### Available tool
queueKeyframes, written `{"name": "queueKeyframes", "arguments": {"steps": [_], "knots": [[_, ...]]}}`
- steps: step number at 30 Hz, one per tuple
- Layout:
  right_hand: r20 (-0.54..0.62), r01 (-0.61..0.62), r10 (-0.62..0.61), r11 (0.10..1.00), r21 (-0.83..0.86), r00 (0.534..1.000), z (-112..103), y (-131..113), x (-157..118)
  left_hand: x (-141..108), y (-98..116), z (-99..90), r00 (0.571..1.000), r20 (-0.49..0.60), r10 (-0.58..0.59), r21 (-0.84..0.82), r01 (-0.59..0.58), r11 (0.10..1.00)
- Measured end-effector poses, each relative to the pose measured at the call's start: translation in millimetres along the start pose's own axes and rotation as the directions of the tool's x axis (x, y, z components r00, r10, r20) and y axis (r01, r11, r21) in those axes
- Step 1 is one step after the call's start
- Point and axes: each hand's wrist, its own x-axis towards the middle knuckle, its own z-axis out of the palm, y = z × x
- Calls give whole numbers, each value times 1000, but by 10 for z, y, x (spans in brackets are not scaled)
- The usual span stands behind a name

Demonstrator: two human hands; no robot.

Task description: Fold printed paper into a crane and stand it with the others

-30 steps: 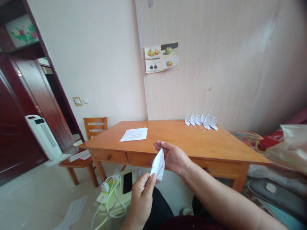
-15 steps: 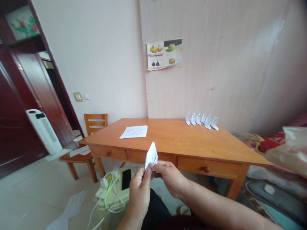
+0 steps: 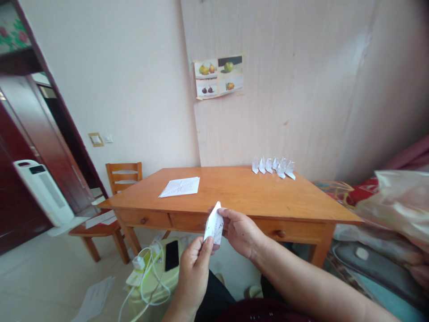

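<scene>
Between my hands, in front of the table's near edge, is a small folded piece of paper (image 3: pixel 213 227), white with print on it and pointed at the top. My left hand (image 3: pixel 197 264) pinches its lower end between thumb and fingers. With its thumb near the pointed tip, my right hand (image 3: pixel 241 232) grips the right side; some of its fingers are hidden behind the paper. A stack of printed sheets (image 3: pixel 180 187) lies on the left part of the wooden table (image 3: pixel 228 188). Several folded white paper shapes (image 3: pixel 269 165) stand at the table's back right.
A wooden chair (image 3: pixel 124 174) stands left of the table, papers on its seat. Close on my left, a pale green box (image 3: pixel 150 290) bears a phone (image 3: pixel 172 256) and white cables (image 3: pixel 144 279). More sheets (image 3: pixel 94 299) lie on the floor. Plastic bags (image 3: pixel 398 205) are piled at right.
My right hand has slid up from the lower part of the folded paper to near its tip. The paper has turned a little. The whole view has shifted slightly to the right.
</scene>
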Motion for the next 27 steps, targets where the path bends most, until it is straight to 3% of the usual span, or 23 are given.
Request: {"name": "queueKeyframes", "arguments": {"steps": [6, 12, 17, 27], "knots": [[-85, 97, -97, 995, -1, 992, -61, -147, 41, -16, -15, 14, 1000, -15, -13, -13, 13, 1000], [189, 15, 13, 990, -143, 982, 39, 157, -188, 14, 11, 41, 1000, -23, 8, -95, -10, 995], [95, -33, 46, 990, -135, 994, 119, 289, -229, 30, -19, 20, 999, 33, 18, -152, -13, 988], [81, -7, 9, 1000, -19, 997, 22, 139, 3, -2, -85, -6, 997, 69, 42, -16, -41, 999]]}}
